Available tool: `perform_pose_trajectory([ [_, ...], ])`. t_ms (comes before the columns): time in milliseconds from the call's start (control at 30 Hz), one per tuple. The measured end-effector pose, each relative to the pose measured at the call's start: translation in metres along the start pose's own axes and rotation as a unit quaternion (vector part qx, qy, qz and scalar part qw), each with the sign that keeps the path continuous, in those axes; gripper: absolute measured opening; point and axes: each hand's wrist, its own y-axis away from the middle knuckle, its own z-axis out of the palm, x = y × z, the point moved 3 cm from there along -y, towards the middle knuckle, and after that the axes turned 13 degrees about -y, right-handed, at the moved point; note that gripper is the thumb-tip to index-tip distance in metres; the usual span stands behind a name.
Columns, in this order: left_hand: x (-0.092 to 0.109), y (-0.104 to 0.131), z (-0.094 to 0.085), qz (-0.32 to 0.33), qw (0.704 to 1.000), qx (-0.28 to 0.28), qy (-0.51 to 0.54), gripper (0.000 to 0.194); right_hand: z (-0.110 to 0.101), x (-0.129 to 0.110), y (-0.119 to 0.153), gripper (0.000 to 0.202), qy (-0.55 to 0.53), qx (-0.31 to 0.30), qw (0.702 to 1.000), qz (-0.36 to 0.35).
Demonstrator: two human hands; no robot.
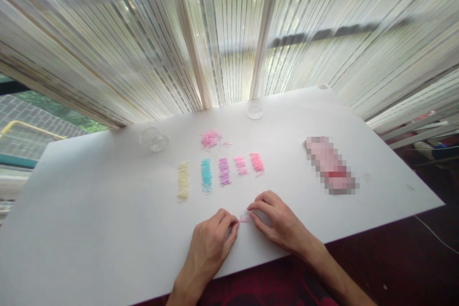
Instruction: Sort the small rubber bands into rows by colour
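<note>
My left hand (215,235) rests near the table's front edge, its thumb and forefinger pinched at the left end of a few thin pink strands (244,219). My right hand (278,220) is at the strands' right end; its thumb and forefinger are slightly apart, with the thumb tip close to them. Beyond the hands are neat columns of short strands: pale yellow (183,181), blue (206,176), purple (224,171), a shorter pink column (241,165) and a brighter pink column (256,162). Behind them sits a loose pink heap (211,139).
A clear round container (154,139) stands at the back left, and a clear round dish (255,112) near the back edge. A blurred-out pink object (330,165) lies at the right on the white table (107,229). Striped curtains (229,33) hang behind.
</note>
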Motion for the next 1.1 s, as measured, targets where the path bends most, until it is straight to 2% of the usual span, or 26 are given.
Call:
perform_pose_trajectory([
  [233, -0.003, 0.000, 0.003, 0.003, 1.000, -0.008, 0.005, 0.015, 0.005, -0.005, -0.005, 0.022, 0.008, -0.037, 0.999, -0.011],
  [467, -0.005, -0.002, -0.002, -0.003, 1.000, 0.001, 0.027, 0.019, 0.007, -0.007, -0.012, 0.008, 0.028, -0.068, 0.997, -0.007],
  [600, -0.005, -0.005, -0.004, -0.012, 0.999, 0.028, 0.044, 0.016, 0.006, -0.007, -0.010, 0.010, -0.002, -0.045, 0.999, -0.013],
  [767, -0.002, -0.009, -0.008, -0.026, 0.995, 0.072, 0.070, 0.012, 0.002, -0.007, -0.009, 0.013, -0.032, 0.021, 0.999, -0.033],
  [1100, 0.000, -0.014, -0.015, -0.043, 0.991, 0.080, 0.094, 0.012, -0.002, -0.013, -0.010, 0.012, -0.039, 0.063, 0.996, -0.047],
])
